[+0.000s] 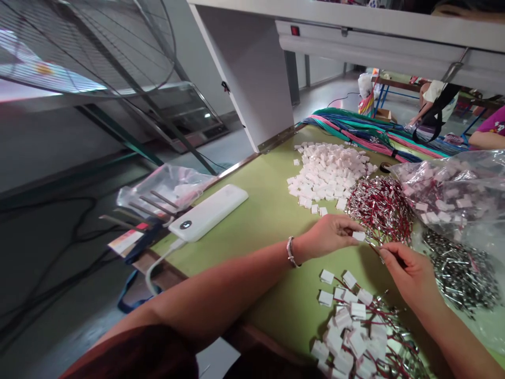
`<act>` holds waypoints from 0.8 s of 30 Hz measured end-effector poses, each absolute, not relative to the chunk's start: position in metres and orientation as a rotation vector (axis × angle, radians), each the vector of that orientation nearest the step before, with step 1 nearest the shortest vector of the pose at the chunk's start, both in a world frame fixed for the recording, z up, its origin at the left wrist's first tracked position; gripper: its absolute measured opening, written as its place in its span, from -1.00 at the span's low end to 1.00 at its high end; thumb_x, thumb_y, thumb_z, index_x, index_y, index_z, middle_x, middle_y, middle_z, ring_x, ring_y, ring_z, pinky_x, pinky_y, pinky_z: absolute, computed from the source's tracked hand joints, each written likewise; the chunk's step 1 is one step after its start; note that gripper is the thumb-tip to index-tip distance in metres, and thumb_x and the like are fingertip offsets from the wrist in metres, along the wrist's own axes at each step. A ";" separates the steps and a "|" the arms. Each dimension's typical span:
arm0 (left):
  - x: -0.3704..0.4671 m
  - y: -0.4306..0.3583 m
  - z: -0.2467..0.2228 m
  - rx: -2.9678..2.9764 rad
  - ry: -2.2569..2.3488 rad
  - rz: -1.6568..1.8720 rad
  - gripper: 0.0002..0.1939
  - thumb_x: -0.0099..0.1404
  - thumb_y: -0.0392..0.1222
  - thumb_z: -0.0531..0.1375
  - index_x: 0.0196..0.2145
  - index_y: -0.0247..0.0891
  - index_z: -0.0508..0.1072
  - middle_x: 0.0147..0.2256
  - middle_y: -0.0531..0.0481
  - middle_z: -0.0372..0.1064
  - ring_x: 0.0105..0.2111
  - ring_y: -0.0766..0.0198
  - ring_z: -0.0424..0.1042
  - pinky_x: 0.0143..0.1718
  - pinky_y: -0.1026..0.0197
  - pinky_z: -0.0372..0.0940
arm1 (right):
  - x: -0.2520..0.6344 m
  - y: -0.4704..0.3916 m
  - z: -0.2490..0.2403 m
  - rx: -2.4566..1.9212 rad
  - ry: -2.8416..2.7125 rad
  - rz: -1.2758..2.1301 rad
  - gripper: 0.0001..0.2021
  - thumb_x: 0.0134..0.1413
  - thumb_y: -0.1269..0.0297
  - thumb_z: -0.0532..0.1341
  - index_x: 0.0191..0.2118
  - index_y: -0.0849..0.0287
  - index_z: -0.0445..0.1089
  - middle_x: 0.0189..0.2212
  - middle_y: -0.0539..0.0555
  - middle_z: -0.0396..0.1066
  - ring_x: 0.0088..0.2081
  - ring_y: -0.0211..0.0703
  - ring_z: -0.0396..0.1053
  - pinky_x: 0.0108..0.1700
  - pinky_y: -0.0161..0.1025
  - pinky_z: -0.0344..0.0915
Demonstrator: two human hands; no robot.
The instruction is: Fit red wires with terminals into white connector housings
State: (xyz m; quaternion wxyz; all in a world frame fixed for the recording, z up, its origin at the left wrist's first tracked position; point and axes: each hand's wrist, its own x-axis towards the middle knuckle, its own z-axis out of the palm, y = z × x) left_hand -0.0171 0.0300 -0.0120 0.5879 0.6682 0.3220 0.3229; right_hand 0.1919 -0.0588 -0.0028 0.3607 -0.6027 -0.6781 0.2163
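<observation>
My left hand [331,235], with a bracelet at its wrist, pinches a white connector housing [359,236] over the green tabletop. Just right of it, my right hand [408,268] has its thumb and fingers closed on a thin wire [374,246] that reaches toward the housing. Behind my hands lie a pile of loose white housings [329,171] and a heap of short red wires with metal ends [381,208]. Nearer to me is a pile of white housings with wires attached [355,337]. A heap of dark wires with metal ends [461,268] lies right of my right hand.
A white power bank [209,213] with a cable lies at the table's left edge, near a clear bag [165,187]. Another clear bag [453,195] of housings is at the right. Long coloured wire bundles [355,129] lie behind. A fan [87,47] stands upper left; people are in the background.
</observation>
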 end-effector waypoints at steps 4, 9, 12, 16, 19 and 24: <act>-0.014 0.029 -0.015 1.397 0.686 0.745 -0.77 0.03 -0.30 0.36 -0.29 -0.28 0.51 -0.38 0.05 0.44 -0.39 0.39 0.38 -0.26 0.27 0.35 | 0.189 -0.060 0.002 -1.573 -1.735 0.648 -0.73 0.17 0.09 0.13 -0.38 0.14 0.46 -0.56 -0.02 0.39 -0.52 -0.22 0.29 -0.45 -0.31 0.21; -0.014 0.027 -0.015 1.356 0.579 0.774 -0.80 0.03 -0.35 0.35 -0.33 -0.30 0.49 -0.41 0.07 0.43 -0.42 0.43 0.36 -0.30 0.31 0.34 | 0.187 -0.058 0.005 -1.601 -1.649 0.959 -0.64 0.12 -0.01 0.12 -0.54 0.14 0.34 -0.73 -0.09 0.18 -0.62 -0.27 0.13 -0.54 -0.33 0.06; -0.014 0.026 -0.014 1.378 0.556 0.754 -0.84 0.05 -0.32 0.35 -0.35 -0.30 0.50 -0.38 0.03 0.47 -0.42 0.41 0.39 -0.29 0.30 0.36 | 0.185 -0.057 0.005 -1.626 -1.512 1.298 -0.60 0.05 -0.10 0.14 -0.54 0.15 0.32 -0.78 -0.13 0.13 -0.68 -0.33 0.04 -0.57 -0.34 -0.03; -0.017 0.025 -0.007 1.474 0.550 0.724 -0.88 0.10 -0.32 0.32 -0.33 -0.26 0.55 -0.39 0.03 0.52 -0.42 0.41 0.42 -0.31 0.32 0.36 | 0.183 -0.058 0.010 -1.634 -1.329 1.540 -0.64 -0.01 -0.09 0.16 -0.50 0.14 0.31 -0.81 -0.17 0.04 -0.71 -0.38 -0.12 -0.58 -0.34 -0.21; -0.018 0.023 -0.001 1.587 0.532 0.704 -0.90 0.11 -0.32 0.32 -0.35 -0.23 0.58 -0.38 0.01 0.54 -0.41 0.40 0.43 -0.31 0.34 0.36 | 0.182 -0.059 0.015 -1.637 -1.261 1.657 -0.68 0.00 -0.03 0.17 -0.51 0.13 0.29 -0.82 -0.20 -0.03 -0.70 -0.39 -0.22 -0.57 -0.32 -0.29; -0.010 0.016 -0.010 1.517 0.565 0.603 -0.88 0.08 -0.34 0.32 -0.36 -0.26 0.57 -0.42 0.04 0.54 -0.46 0.43 0.41 -0.37 0.37 0.35 | 0.179 -0.059 0.009 -1.673 -1.353 1.551 -0.69 -0.03 -0.02 0.17 -0.52 0.13 0.26 -0.76 -0.20 -0.06 -0.66 -0.38 -0.19 -0.57 -0.34 -0.26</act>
